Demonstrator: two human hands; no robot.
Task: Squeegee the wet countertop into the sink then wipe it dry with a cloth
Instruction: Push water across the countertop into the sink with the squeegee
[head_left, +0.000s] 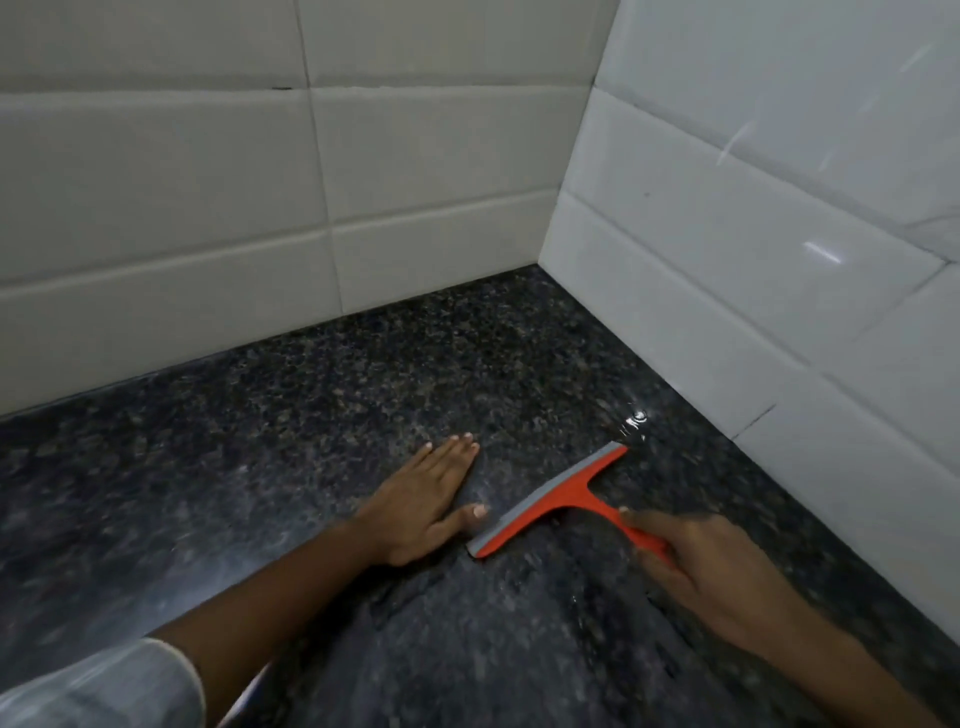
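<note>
The right hand (711, 577) is clamped on the handle of the squeegee (558, 499), whose blade rests on the wet table (311, 415) near its back right corner. The left hand (423, 499) lies flat, fingers together, just beside the blade.

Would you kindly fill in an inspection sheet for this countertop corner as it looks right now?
Surface: dark speckled countertop, wet glints near the right wall.
Job's things: orange squeegee, grey blade on the counter; no sink or cloth in view.
Clutter: nothing seen.
Grippers: left hand flat on the counter, open; right hand closed on the squeegee handle.
Cables: nothing seen.
Surroundings: white tiled walls meeting in a corner.
</note>
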